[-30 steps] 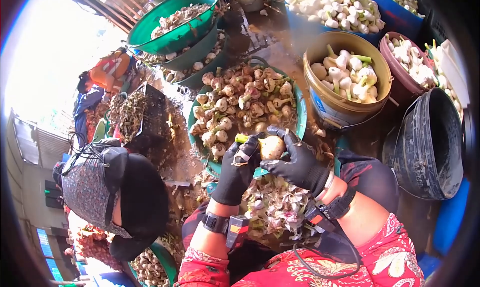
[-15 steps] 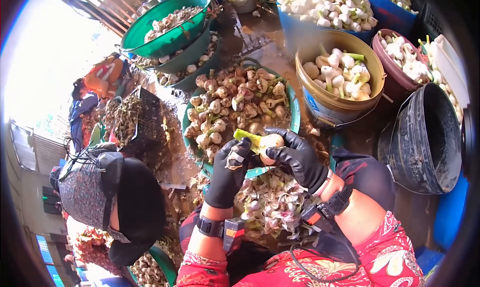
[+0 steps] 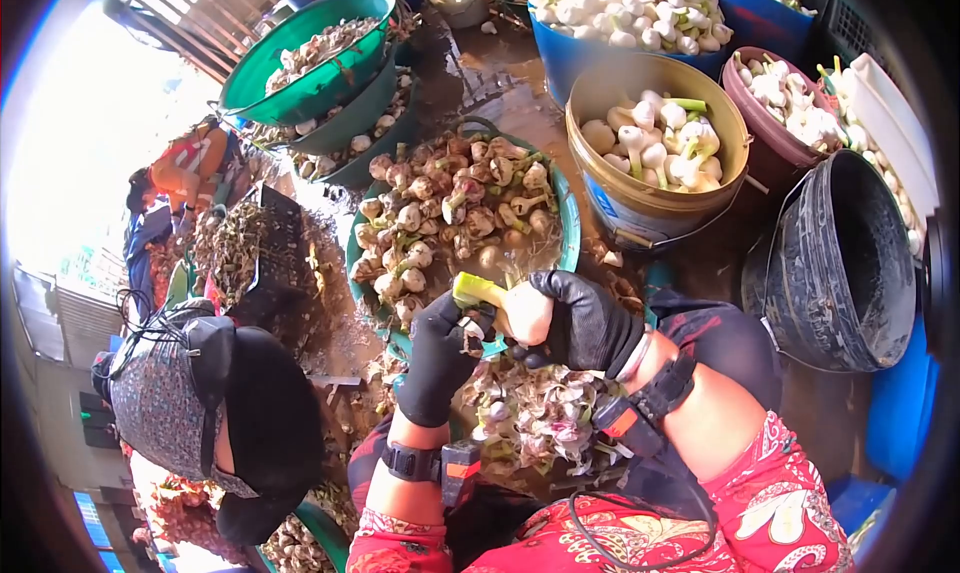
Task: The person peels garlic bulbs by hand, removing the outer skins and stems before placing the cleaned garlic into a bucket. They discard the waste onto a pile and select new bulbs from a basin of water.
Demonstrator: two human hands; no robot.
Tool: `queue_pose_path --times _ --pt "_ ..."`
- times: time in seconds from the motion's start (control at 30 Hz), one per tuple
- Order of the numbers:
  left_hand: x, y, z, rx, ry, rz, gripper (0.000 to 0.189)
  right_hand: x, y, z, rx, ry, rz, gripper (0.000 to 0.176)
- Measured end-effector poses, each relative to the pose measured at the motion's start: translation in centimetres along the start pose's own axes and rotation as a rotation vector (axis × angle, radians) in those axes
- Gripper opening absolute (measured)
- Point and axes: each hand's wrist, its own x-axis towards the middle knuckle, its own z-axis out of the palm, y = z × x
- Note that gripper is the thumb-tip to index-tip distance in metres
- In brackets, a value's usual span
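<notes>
A pale garlic bulb (image 3: 525,314) with a short green stem is held between my gloved hands, above the near rim of a green basin (image 3: 571,223) of unpeeled garlic (image 3: 415,213). My right hand (image 3: 590,325) wraps its fingers round the bulb from the right. On the left, my left hand (image 3: 440,351) is closed by the stem, with a scrap of brownish skin at its fingers. Loose peelings (image 3: 540,413) lie below my hands. Both hands wear black gloves; some fingertips are hidden.
A yellowish bucket (image 3: 585,148) of white garlic stands beyond the basin, with a black bucket (image 3: 815,263) to the right. Stacked green basins (image 3: 245,83) are at the upper left. A person in a dark head covering (image 3: 165,393) is close on the left.
The bulb has turned in my hands and shows more smooth pale surface. My right hand has shifted round it. The whole view has moved slightly.
</notes>
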Motion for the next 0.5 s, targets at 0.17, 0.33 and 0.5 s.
queue_pose_path --times 0.17,0.33,0.5 --pt "0.1 0.4 0.5 0.44 -0.096 0.256 0.036 -0.5 0.9 1.1 -0.05 -0.069 0.272 0.032" --pt "-1.5 -2.4 -1.2 -0.421 -0.197 -0.103 0.046 -0.1 -0.1 1.6 -0.108 0.011 0.096 0.034" --pt "-1.6 1.4 0.1 -0.529 -0.079 -0.175 0.041 0.8 0.5 0.6 -0.184 0.081 0.003 0.03"
